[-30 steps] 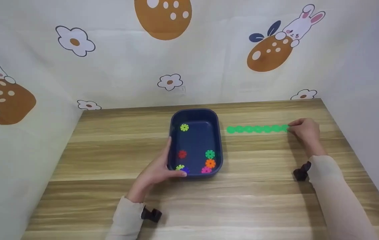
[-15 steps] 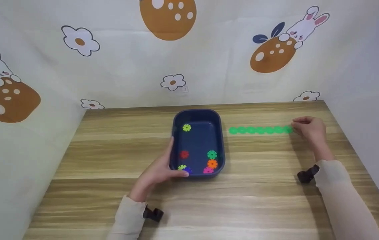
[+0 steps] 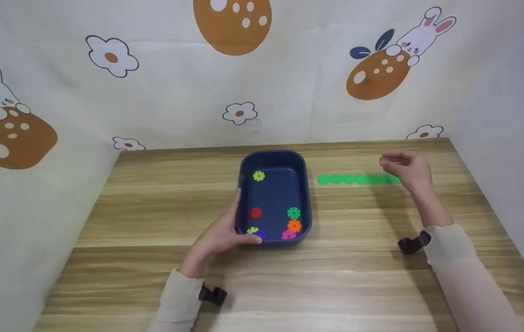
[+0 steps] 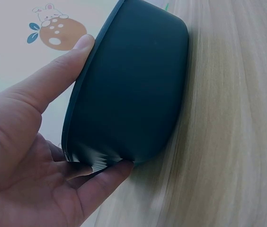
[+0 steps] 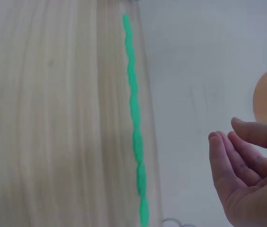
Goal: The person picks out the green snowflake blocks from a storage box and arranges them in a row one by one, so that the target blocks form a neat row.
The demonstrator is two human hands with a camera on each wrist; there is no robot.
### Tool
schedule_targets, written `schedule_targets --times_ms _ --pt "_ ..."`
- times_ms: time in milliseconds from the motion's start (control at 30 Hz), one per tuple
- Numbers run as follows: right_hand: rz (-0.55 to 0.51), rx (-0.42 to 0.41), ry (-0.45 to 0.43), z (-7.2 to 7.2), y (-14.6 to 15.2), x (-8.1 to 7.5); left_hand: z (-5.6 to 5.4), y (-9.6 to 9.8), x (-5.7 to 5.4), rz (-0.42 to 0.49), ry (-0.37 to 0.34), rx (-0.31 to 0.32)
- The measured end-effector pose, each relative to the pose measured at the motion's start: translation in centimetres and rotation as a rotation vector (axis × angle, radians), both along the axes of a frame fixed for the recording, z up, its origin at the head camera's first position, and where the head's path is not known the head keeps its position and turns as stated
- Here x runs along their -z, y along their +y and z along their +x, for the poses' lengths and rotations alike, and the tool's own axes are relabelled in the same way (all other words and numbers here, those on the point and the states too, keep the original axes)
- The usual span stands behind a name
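A deep navy-blue plastic tub (image 3: 273, 196) stands on the table, several notched snowflake discs lying inside it. My left hand (image 3: 218, 234) grips its near left corner; in the left wrist view the thumb (image 4: 84, 45) lies at the rim and the other fingers are around the side wall. Right of the tub, a row of green snowflake discs (image 3: 347, 179) runs straight across the table. Above that row's right end is my right hand (image 3: 412, 171), its shadow falling over the discs. In the right wrist view its fingers are loosely bent, with nothing between them and the thumb.
Inside the tub are a yellow disc (image 3: 259, 175), a red disc (image 3: 255, 212), a green disc (image 3: 294, 213), an orange disc (image 3: 294, 225) and others. Patterned cloth walls (image 3: 289, 92) enclose the wooden table (image 3: 354, 276) at the back and sides.
My right hand has left the right end of the green row, rising and shifting left over it. The left hand keeps its grip on the tub, and the discs lie as before.
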State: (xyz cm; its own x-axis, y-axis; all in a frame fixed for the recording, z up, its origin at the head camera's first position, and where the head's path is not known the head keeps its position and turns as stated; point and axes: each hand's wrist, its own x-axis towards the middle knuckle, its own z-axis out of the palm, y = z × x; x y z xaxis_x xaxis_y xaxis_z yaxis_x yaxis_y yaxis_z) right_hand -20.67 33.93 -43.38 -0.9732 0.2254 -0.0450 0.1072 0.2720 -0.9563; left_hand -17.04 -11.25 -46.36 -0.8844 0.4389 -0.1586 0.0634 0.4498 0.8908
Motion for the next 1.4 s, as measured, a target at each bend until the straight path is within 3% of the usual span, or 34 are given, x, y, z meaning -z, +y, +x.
schedule_targets --times_ms 400,767,900,1167,1400 --pt "-0.047 -0.159 0.072 0.7 -7.0 -1.2 0.0 -0.2 -0.1 0.005 0.035 0.015" --pt "-0.114 -0.307 0.095 1.1 -14.2 -1.2 -0.1 -0.2 -0.2 0.017 0.034 0.014" --pt "-0.138 -0.360 0.071 1.4 -16.5 -1.0 -0.1 -0.2 -0.1 0.023 0.017 -0.005" --pt "-0.038 -0.512 0.040 1.9 -20.4 -0.9 0.0 -0.3 -0.1 0.045 0.025 0.013" --pt "0.024 -0.586 -0.082 2.0 -22.0 0.1 -0.1 -0.1 0.1 0.030 0.041 0.040"
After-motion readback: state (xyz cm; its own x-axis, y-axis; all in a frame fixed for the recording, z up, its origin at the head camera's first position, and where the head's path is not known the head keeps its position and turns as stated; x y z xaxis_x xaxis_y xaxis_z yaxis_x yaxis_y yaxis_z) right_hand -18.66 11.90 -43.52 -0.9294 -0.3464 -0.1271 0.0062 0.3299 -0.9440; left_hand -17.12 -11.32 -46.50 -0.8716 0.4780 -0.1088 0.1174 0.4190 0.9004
